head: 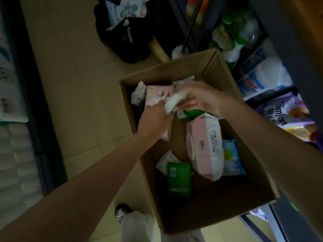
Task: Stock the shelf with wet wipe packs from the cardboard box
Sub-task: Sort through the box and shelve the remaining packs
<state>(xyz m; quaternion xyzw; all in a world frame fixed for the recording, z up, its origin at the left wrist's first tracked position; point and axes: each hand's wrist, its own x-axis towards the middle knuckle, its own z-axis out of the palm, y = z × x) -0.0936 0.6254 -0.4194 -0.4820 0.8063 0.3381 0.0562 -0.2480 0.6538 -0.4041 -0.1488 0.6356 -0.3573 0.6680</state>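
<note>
Over the open brown cardboard box (227, 81) on the beige tiled floor (70, 84): both hands reaching into its far end. Left hand (155, 116) and right hand (201, 98) meeting on a blurred white soft pack (172, 102), fingers curled round it. Further packs inside the box: large pink-and-white wet wipe pack (204, 147), flat green pack (179, 179), pale blue pack (232, 158). Right of the box, dark shelf (272, 55) holding bottles and bags.

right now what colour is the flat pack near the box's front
Dark green flat pack with a white barcode label, seen in the head view.
</note>
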